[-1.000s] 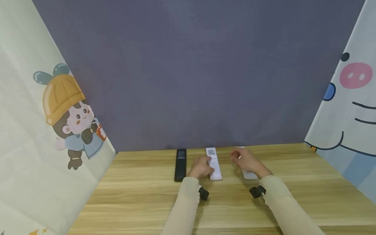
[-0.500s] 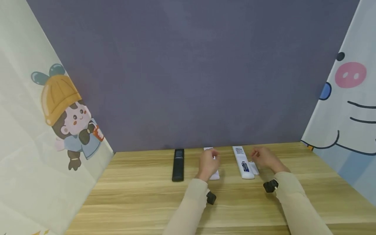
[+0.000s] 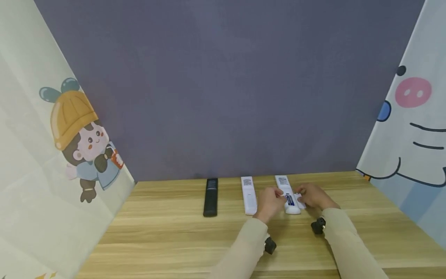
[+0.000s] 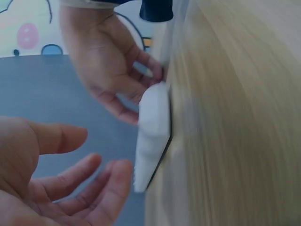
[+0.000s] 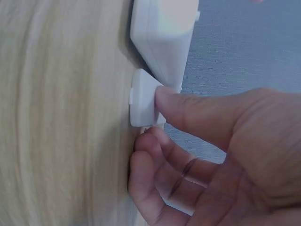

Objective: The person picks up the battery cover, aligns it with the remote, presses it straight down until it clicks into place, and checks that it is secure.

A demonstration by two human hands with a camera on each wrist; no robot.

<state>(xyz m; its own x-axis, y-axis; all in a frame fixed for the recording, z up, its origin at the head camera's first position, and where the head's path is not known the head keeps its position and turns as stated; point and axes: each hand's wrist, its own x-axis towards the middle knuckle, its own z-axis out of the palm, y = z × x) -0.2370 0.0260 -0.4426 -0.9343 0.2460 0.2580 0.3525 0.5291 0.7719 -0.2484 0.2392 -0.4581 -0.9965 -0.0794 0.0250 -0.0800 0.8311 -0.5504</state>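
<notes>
A white remote control lies back side up at the right, its battery compartment uncovered and dark blue batteries showing inside. Beside its right edge is the small white battery cover. My right hand pinches this cover; in the right wrist view the thumb is on its face and the curled fingers are at its edge. My left hand hovers just left of the open remote. In the left wrist view, the left hand has thumb and fingers apart with nothing between them, near the white remote.
A second white remote control lies back side up left of my left hand. Further left is a black remote control. The wooden tabletop ends at a grey backdrop, with printed cloths on both sides.
My left hand has moved right from the middle remote to the open one. The right hand first moved right off the remote, exposing the batteries, then came back to the cover and took hold of it.
</notes>
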